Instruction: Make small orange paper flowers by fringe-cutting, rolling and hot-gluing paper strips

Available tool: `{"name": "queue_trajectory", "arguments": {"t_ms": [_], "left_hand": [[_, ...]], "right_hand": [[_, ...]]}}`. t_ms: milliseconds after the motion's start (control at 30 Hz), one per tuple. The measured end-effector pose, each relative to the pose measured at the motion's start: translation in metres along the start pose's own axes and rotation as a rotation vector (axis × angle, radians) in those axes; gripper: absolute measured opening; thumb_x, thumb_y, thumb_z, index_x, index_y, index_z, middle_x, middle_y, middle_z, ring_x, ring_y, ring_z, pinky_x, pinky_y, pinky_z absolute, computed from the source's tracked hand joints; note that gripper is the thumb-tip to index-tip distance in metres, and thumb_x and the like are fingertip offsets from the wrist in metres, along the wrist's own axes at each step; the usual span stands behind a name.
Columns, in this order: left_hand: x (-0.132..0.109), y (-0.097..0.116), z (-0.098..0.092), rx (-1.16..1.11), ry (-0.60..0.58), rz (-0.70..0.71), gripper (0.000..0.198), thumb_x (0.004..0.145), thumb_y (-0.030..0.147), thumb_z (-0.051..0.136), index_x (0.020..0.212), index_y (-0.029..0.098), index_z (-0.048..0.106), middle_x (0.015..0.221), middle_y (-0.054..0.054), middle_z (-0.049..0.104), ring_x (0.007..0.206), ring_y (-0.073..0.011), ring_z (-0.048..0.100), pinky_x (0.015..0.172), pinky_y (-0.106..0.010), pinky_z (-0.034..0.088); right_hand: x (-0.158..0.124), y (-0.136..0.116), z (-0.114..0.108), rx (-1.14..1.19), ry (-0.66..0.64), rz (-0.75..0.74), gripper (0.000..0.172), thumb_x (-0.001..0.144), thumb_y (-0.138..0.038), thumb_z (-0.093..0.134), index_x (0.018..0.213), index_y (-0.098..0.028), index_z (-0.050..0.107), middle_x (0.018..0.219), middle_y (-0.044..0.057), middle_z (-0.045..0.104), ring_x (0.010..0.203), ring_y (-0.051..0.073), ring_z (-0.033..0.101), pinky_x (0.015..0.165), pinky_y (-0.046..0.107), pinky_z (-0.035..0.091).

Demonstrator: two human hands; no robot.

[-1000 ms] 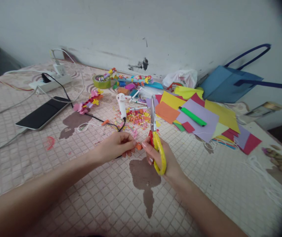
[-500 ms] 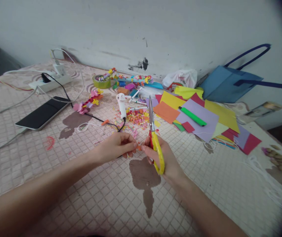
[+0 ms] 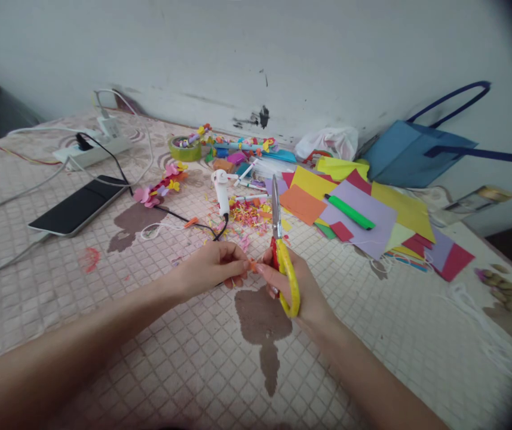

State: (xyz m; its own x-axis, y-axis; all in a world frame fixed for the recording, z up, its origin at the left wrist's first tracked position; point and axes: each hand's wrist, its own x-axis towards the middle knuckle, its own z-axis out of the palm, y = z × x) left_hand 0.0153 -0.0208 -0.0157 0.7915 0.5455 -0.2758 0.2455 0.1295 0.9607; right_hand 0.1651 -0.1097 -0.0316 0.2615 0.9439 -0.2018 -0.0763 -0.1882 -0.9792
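Note:
Between the fingertips of both hands is a small orange piece (image 3: 253,265), perhaps paper; its exact shape is too small to make out. My left hand (image 3: 217,264) pinches it from the left with thumb and fingers. My right hand (image 3: 295,279) pinches its other side and also carries scissors (image 3: 288,278) with yellow and red handles. Their blades point up and away, seemingly closed. Just beyond the hands lies a heap of coloured paper shreds (image 3: 251,215), with a white glue gun (image 3: 221,192) standing at its left.
At right are coloured paper sheets (image 3: 358,221) with a green marker (image 3: 349,211) on top, and a blue bag (image 3: 417,152) behind. A phone (image 3: 79,205), a power strip (image 3: 92,149) and cables occupy the left. Green tape (image 3: 184,149) and paper-flower sticks (image 3: 161,185) lie further back.
Both hands stay almost in place, still pinching the orange piece, of which slightly more shows between the fingertips. The scissors have shifted very slightly right.

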Motion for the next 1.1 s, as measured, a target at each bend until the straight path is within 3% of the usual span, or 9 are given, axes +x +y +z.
{"name": "queue_trajectory", "arguments": {"t_ms": [233,800,967,1100], "left_hand": [[0.0000,0.0038,-0.0021,-0.007,-0.057,-0.049,0.024,0.081,0.037,0.059,0.074,0.014,0.059,0.060,0.001,0.060,0.055,-0.0092,0.056,0.054,-0.021,0.043],[0.0001,-0.0009,-0.0018,-0.055,-0.068,-0.030,0.022,0.078,0.034,0.063,0.071,0.014,0.058,0.062,0.001,0.062,0.055,-0.0085,0.056,0.055,-0.021,0.044],[-0.0003,0.0016,-0.0015,-0.161,0.054,0.036,0.019,0.078,0.032,0.064,0.072,0.014,0.058,0.068,-0.002,0.066,0.060,-0.0097,0.059,0.060,-0.022,0.046],[0.0001,0.0012,-0.0023,-0.301,0.193,0.146,0.017,0.080,0.030,0.064,0.073,0.015,0.059,0.075,-0.003,0.069,0.071,-0.0127,0.063,0.067,-0.025,0.049]], "right_hand": [[-0.0001,0.0022,-0.0018,-0.028,-0.045,-0.010,0.024,0.071,-0.032,0.067,0.077,-0.021,0.047,0.061,-0.008,0.048,0.040,0.005,0.039,0.036,0.019,0.033],[0.0012,0.0024,-0.0006,0.006,-0.036,-0.014,0.034,0.068,-0.040,0.073,0.077,-0.020,0.047,0.061,-0.009,0.047,0.038,0.003,0.039,0.035,0.017,0.035],[-0.0014,0.0035,-0.0014,0.079,-0.048,-0.052,0.035,0.078,-0.052,0.061,0.076,-0.020,0.047,0.063,-0.006,0.052,0.037,0.003,0.038,0.036,0.018,0.034],[-0.0030,0.0074,-0.0029,0.018,-0.068,-0.060,0.040,0.081,-0.059,0.052,0.074,-0.020,0.044,0.057,-0.007,0.046,0.039,0.006,0.039,0.038,0.019,0.036]]}}
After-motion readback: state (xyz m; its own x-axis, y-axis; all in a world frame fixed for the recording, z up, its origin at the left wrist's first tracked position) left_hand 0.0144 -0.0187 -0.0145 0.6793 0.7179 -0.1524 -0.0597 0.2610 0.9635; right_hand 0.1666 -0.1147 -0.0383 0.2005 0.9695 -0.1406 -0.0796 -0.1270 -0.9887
